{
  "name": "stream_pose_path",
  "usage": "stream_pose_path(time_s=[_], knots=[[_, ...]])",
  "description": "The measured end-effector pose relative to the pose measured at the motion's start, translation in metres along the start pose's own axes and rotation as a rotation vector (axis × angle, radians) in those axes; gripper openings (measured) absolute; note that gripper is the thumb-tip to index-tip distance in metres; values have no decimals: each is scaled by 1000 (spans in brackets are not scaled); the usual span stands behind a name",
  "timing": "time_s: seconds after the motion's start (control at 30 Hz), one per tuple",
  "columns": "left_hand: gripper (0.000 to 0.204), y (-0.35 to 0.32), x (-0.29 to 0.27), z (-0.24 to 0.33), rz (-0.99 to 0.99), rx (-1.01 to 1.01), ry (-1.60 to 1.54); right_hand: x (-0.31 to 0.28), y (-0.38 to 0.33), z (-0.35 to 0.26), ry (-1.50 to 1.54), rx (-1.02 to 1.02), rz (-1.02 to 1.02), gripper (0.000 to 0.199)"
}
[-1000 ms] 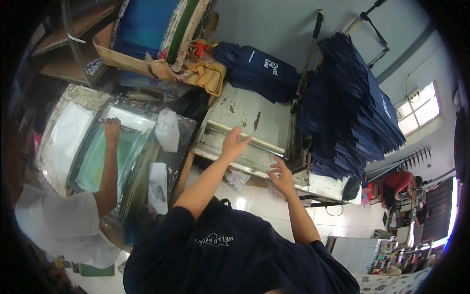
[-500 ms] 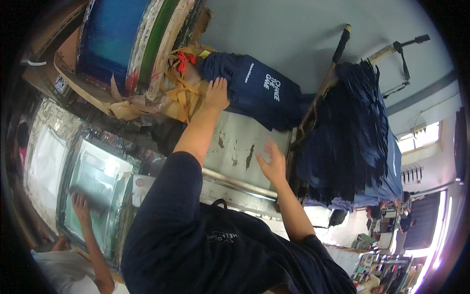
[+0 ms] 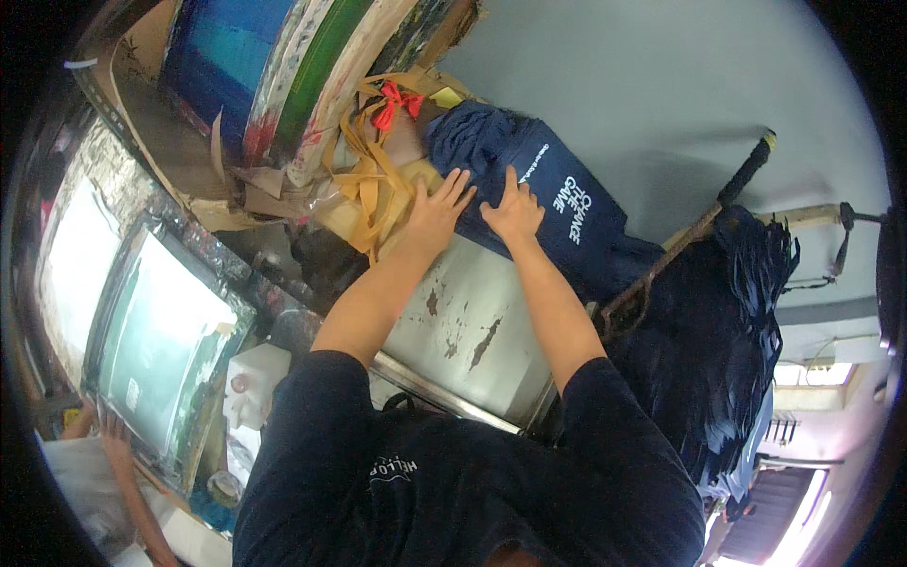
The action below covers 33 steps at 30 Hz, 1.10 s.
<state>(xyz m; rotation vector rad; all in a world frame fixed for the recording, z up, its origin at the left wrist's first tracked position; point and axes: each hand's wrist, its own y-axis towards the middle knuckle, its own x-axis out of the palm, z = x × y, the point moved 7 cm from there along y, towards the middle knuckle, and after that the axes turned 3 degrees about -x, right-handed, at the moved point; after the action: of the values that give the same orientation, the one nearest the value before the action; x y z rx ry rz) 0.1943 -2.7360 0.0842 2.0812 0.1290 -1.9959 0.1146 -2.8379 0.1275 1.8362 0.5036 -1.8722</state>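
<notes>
A folded navy garment (image 3: 557,203) with white print lies at the far end of a worn white table (image 3: 472,317). My left hand (image 3: 436,210) rests flat on its left edge with the fingers spread, right beside a bundle of yellow-brown strips (image 3: 373,184). My right hand (image 3: 515,210) lies flat on top of the garment, close to the print. Neither hand has closed around anything. Both forearms reach out over the table from my dark shirt (image 3: 453,472).
Printing screens (image 3: 283,66) with blue and green stains lean at the upper left. More framed screens (image 3: 161,331) lie at the left, with another person's hand (image 3: 109,435) on one. A white container (image 3: 255,378) stands beside them. Many dark garments (image 3: 727,350) hang at the right.
Both hands moved away from me, from over the table to the navy garment. The left hand arrived first, then the right joined it. The view has swung toward the garment.
</notes>
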Motion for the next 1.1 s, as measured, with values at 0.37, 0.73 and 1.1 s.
stream_pose_path(time_s=[0.37, 0.73, 1.1], knots=[[87, 6, -6, -2, -147, 34, -55, -112, 32, 88, 316, -234, 437, 68], [95, 5, -6, 0, -36, 40, -195, -91, 27, 95, 333, -219, 332, 71], [91, -4, -130, 57, -4, -23, -2069, -430, -49, 119, 657, -580, 1036, 61]])
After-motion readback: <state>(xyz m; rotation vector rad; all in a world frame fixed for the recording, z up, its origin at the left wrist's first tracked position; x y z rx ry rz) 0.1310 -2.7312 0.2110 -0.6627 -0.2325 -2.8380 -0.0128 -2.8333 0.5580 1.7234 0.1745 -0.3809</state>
